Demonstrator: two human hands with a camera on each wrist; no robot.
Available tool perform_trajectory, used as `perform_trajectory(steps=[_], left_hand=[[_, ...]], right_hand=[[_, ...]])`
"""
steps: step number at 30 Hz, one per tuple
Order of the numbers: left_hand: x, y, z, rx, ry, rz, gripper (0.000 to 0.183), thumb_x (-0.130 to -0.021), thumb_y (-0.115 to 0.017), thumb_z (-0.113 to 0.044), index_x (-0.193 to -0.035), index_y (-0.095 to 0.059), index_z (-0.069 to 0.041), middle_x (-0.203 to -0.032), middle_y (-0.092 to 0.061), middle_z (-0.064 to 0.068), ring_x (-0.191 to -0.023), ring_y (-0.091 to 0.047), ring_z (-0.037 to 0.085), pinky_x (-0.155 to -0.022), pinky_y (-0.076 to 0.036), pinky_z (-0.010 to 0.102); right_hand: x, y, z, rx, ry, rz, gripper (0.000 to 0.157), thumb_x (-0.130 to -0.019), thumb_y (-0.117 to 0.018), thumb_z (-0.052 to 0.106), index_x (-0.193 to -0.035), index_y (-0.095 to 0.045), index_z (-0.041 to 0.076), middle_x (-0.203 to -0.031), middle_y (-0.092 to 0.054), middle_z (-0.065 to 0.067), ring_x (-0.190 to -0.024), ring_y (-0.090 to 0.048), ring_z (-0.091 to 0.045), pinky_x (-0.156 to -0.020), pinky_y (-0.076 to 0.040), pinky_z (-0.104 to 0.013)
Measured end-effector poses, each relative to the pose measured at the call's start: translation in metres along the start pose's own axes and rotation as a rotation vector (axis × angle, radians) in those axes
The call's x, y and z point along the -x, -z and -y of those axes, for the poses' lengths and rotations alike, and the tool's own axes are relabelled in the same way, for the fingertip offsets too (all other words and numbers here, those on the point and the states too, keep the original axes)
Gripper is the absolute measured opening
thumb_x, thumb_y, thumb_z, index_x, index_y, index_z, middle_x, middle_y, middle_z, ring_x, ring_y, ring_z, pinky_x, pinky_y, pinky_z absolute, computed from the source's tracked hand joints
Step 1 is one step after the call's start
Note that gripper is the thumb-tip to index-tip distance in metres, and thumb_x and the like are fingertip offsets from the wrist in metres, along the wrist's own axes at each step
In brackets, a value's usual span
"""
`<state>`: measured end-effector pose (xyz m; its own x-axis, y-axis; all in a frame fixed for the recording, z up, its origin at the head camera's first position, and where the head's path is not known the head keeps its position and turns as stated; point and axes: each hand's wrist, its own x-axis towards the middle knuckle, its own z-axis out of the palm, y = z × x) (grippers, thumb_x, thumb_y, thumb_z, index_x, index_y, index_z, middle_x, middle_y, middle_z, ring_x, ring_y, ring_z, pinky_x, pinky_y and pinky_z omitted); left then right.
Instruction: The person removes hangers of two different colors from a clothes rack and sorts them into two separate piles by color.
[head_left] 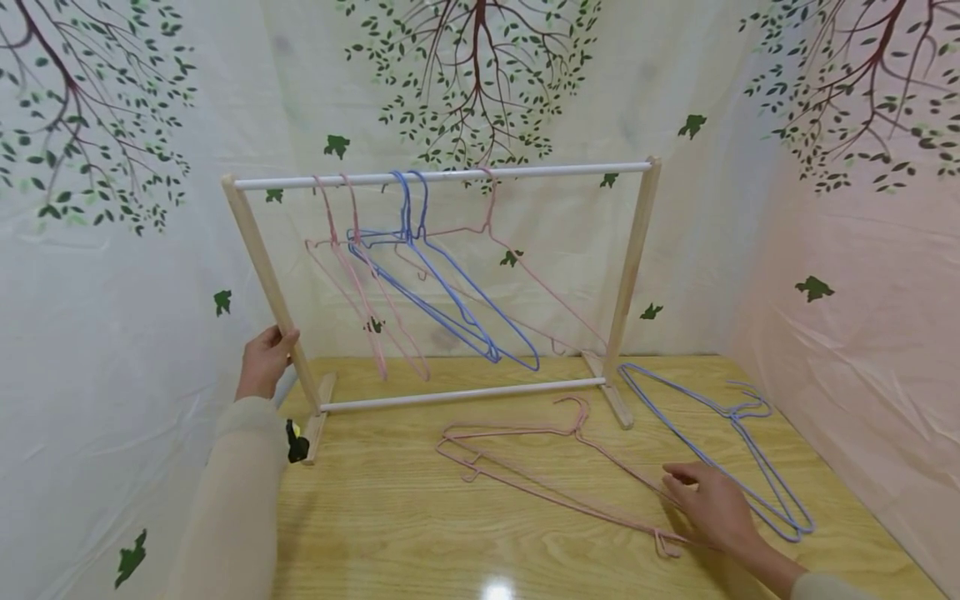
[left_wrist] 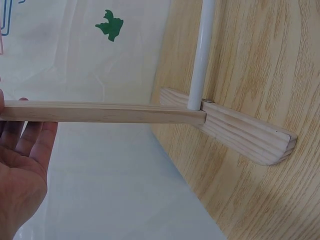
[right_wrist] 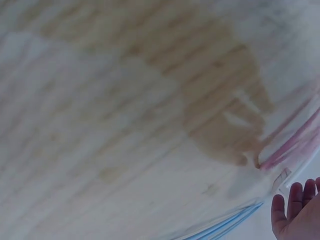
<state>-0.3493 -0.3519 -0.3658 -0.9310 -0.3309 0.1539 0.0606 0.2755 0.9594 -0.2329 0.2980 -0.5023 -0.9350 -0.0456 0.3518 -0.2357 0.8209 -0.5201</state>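
My left hand [head_left: 265, 363] grips the left wooden post [head_left: 261, 258] of a clothes rack, fingers behind it and thumb in front. In the left wrist view, that post [left_wrist: 110, 114] runs from the hand to its foot on the table. My right hand [head_left: 712, 504] hovers over the lower right part of pink wire hangers [head_left: 525, 492] lying on the table, fingertips close to their sloping wire. The right wrist view shows the right hand [right_wrist: 302, 212] at the edge with loosely extended fingers and nothing between them. Blue wire hangers [head_left: 678, 425] lie just beyond that hand.
Pink hangers [head_left: 551, 283] and blue hangers [head_left: 450, 283] hang from the rack's white top rod [head_left: 562, 172]. A white lower rod [head_left: 465, 395] joins the wooden feet. A small black object [head_left: 297, 443] is by the left foot. Leaf-printed sheeting surrounds the wooden table [head_left: 375, 517].
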Motion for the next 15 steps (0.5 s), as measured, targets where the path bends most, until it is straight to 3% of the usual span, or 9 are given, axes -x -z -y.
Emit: perform_trajectory(steps=[5,15], left_hand=[[0.002,0.0,-0.001,0.001,-0.005,0.007,0.054,-0.107,-0.044,-0.028,-0.154,-0.032,-0.003,-0.149,-0.041,0.024,-0.132,-0.042,0.035,-0.11,-0.037,0.05],[0.003,0.0,-0.001,0.011,-0.008,0.009,0.055,-0.107,-0.045,-0.029,-0.154,-0.032,-0.004,-0.15,-0.041,0.024,-0.133,-0.041,0.035,-0.11,-0.037,0.05]], right_hand=[[-0.005,0.004,0.004,-0.02,-0.022,0.015,0.026,-0.095,-0.069,0.025,-0.111,-0.074,0.004,-0.1,-0.071,-0.006,-0.09,-0.067,-0.028,-0.069,-0.055,-0.042],[-0.035,0.016,0.03,-0.072,0.11,-0.141,0.022,-0.096,-0.067,0.018,-0.109,-0.073,0.0,-0.093,-0.069,-0.006,-0.086,-0.068,-0.029,-0.067,-0.058,-0.036]])
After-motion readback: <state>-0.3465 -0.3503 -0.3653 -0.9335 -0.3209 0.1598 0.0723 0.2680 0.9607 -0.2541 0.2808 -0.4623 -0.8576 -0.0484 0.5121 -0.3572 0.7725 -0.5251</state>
